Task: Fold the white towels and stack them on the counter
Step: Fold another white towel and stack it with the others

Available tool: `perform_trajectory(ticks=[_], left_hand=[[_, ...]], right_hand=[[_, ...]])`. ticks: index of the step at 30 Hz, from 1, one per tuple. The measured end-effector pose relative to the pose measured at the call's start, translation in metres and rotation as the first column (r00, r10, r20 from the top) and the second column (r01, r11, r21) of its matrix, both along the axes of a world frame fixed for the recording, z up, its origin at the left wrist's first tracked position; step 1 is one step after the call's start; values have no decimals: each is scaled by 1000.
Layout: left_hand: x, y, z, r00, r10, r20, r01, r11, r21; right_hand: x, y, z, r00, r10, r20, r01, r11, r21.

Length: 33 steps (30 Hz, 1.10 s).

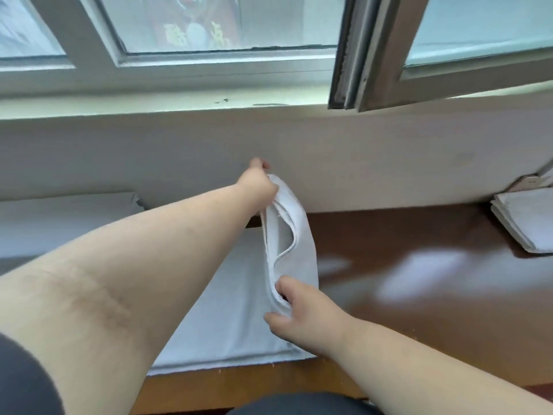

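Note:
A white towel (227, 313) lies on the brown counter (419, 280), its right side lifted into an upright fold (302, 235). My left hand (260, 182) pinches the far end of that fold near the wall. My right hand (294, 313) grips the near end, thumb on the inside. A stack of folded white towels (526, 223) sits at the counter's far right.
A white wall (359, 163) and a window sill run right behind the counter, and an open window frame (362, 55) juts in above at the right. More white cloth (59, 223) lies at the far left. A small white object (529, 181) sits behind the stack.

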<state>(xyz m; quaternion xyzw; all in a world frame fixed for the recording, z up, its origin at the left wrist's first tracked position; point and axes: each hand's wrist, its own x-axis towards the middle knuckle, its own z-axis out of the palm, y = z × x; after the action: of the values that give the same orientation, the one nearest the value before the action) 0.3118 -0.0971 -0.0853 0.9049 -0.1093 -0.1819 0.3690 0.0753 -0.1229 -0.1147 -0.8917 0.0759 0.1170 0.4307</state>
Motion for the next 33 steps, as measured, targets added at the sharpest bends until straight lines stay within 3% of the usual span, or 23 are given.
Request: perform_trajectory(ticks=[8, 11, 13, 15, 20, 24, 27, 31, 33], left_hand=[[49, 125, -8, 987, -37, 159, 7, 983, 183], [71, 150, -23, 996, 34, 84, -52, 974, 220], [83, 160, -32, 982, 178, -69, -158, 960, 231], [97, 175, -51, 988, 115, -104, -73, 936, 344], [110, 194, -79, 977, 111, -182, -33, 923, 383], [115, 211, -92, 998, -7, -61, 30, 916, 399], [116, 217, -96, 989, -94, -116, 140, 849, 510], [64, 231, -104, 965, -218, -145, 262, 809, 525], [16, 238, -116, 917, -285, -278, 388, 796, 464]], right_hand=[[48, 99, -11, 984, 176, 38, -175, 984, -20], [66, 125, -25, 978, 209, -6, -209, 978, -7], [79, 139, -37, 970, 234, -64, -234, 972, 2], [90, 151, -48, 961, 248, -125, -248, 969, 13], [110, 175, -66, 936, 269, -225, -269, 963, 31], [127, 191, -77, 905, 306, -295, -294, 952, 86], [134, 187, -85, 851, 356, -387, -336, 934, 121], [143, 135, -103, 954, 132, -268, -189, 962, -196], [145, 96, -110, 958, 89, -271, -189, 910, -369]])
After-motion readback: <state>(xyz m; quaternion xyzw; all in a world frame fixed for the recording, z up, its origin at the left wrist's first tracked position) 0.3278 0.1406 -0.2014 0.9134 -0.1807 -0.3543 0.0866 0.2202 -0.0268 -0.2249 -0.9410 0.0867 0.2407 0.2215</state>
